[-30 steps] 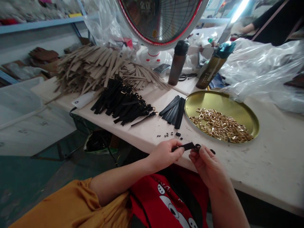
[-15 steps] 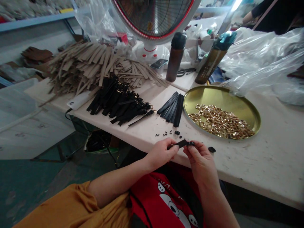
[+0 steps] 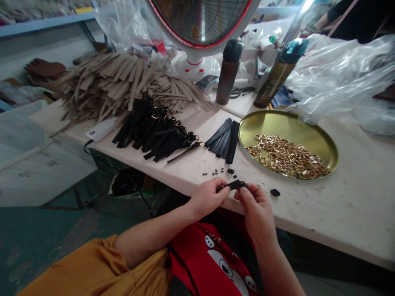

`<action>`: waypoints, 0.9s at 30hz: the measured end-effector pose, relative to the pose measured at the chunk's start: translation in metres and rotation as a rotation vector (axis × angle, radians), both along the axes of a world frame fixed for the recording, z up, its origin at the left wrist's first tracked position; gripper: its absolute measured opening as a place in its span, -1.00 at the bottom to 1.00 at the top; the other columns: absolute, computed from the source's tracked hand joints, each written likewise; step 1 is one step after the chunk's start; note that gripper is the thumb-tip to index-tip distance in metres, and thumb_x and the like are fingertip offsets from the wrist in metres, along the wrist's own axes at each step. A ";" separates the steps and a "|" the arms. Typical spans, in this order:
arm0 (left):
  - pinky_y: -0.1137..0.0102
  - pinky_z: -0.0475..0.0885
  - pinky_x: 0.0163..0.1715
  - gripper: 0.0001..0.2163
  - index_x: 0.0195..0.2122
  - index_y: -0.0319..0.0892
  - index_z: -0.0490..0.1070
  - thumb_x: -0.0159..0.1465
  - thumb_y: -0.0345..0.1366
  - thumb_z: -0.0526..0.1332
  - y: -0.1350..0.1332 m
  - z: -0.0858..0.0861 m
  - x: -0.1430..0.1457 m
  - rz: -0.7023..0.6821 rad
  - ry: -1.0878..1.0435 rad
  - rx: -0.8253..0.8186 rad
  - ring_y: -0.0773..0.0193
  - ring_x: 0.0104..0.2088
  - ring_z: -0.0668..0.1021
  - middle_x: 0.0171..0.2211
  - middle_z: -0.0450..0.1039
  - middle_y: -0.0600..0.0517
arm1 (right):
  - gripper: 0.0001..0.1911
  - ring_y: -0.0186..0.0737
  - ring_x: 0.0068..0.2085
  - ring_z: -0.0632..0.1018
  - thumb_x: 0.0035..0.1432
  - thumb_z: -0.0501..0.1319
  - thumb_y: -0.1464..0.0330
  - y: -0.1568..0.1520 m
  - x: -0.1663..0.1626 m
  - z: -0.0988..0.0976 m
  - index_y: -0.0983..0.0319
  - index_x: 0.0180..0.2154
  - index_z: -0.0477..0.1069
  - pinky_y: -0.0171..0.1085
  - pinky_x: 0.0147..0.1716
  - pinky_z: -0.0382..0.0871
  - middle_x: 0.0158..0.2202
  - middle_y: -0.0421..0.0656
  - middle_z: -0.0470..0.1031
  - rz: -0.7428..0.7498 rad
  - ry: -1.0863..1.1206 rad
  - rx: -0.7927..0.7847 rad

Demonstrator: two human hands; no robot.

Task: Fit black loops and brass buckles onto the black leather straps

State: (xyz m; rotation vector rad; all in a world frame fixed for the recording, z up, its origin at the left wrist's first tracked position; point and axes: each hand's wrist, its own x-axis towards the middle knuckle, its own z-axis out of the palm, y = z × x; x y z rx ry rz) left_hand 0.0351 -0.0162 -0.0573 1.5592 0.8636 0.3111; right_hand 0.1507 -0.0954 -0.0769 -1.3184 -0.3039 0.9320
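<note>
Over the table's front edge, my left hand (image 3: 212, 195) pinches one end of a short black strap (image 3: 233, 185). The fingers of my right hand (image 3: 254, 203) close on the strap's other end, where a small dark piece partly shows between the fingertips. Just beyond my hands lie several tiny black bits and small black loops (image 3: 230, 171). A round black piece (image 3: 275, 192) rests on the table to the right of my right hand. Flat black strips (image 3: 225, 139) lie fanned out behind the loops.
A gold tray (image 3: 331, 144) holds a heap of metal buckles (image 3: 286, 158). To the left are a pile of black buckled straps (image 3: 157, 135) and a large stack of beige strips (image 3: 108, 82). Two bottles (image 3: 228, 74) and a fan (image 3: 200, 24) stand behind; plastic sheeting (image 3: 345, 78) covers the back right.
My right hand has shifted slightly left and closer to my left hand along the strap. The round black piece beside it is now fully uncovered.
</note>
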 end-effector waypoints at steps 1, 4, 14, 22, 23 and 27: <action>0.57 0.20 -0.62 -0.80 -0.30 -0.20 0.29 0.18 -0.18 0.03 0.000 0.000 0.000 0.000 0.004 0.007 0.47 -0.64 0.29 -0.63 0.22 0.18 | -0.77 -0.41 -0.45 0.44 -0.05 0.29 0.23 -0.001 0.000 0.000 0.19 -0.34 0.38 -0.41 -0.41 0.31 -0.46 -0.27 0.45 -0.010 0.003 0.005; 0.56 0.18 -0.61 -0.79 -0.31 -0.20 0.31 0.18 -0.18 0.03 -0.001 0.002 -0.001 -0.009 0.030 0.054 0.46 -0.62 0.29 -0.62 0.23 0.17 | -0.79 -0.43 -0.47 0.45 -0.06 0.30 0.23 -0.002 0.001 0.000 0.19 -0.38 0.38 -0.42 -0.40 0.33 -0.49 -0.29 0.45 -0.006 0.064 0.014; 0.55 0.14 -0.62 -0.76 -0.32 -0.20 0.37 0.17 -0.17 0.02 -0.004 0.013 -0.005 -0.152 0.149 0.101 0.44 -0.62 0.31 -0.63 0.27 0.16 | -0.79 -0.32 -0.40 0.46 -0.04 0.27 0.21 -0.016 0.006 -0.009 0.19 -0.36 0.41 -0.31 -0.34 0.31 -0.44 -0.25 0.46 -0.018 -0.251 -0.047; 0.54 0.18 -0.55 -0.78 -0.35 -0.20 0.38 0.18 -0.21 0.02 -0.009 0.014 0.003 -0.131 0.122 0.208 0.42 -0.54 0.34 -0.57 0.31 0.14 | -0.81 -0.33 -0.42 0.45 -0.05 0.28 0.25 -0.017 0.008 -0.007 0.17 -0.34 0.42 -0.30 -0.36 0.31 -0.42 -0.25 0.47 0.034 -0.232 0.001; 0.53 0.19 -0.54 -0.77 -0.33 -0.20 0.38 0.19 -0.20 0.01 -0.010 0.014 0.005 -0.126 0.110 0.204 0.42 -0.54 0.34 -0.57 0.32 0.13 | -0.79 -0.35 -0.43 0.45 -0.07 0.30 0.25 -0.016 0.007 -0.008 0.17 -0.34 0.42 -0.32 -0.38 0.32 -0.42 -0.26 0.47 0.030 -0.100 0.029; 0.51 0.25 -0.45 -0.79 -0.31 -0.20 0.35 0.21 -0.22 0.00 -0.013 0.009 0.010 -0.136 0.101 0.210 0.38 -0.47 0.40 -0.50 0.38 0.10 | -0.81 -0.37 -0.40 0.48 -0.13 0.35 0.31 -0.013 0.002 -0.009 0.17 -0.40 0.41 -0.35 -0.35 0.36 -0.40 -0.27 0.49 0.069 0.266 0.121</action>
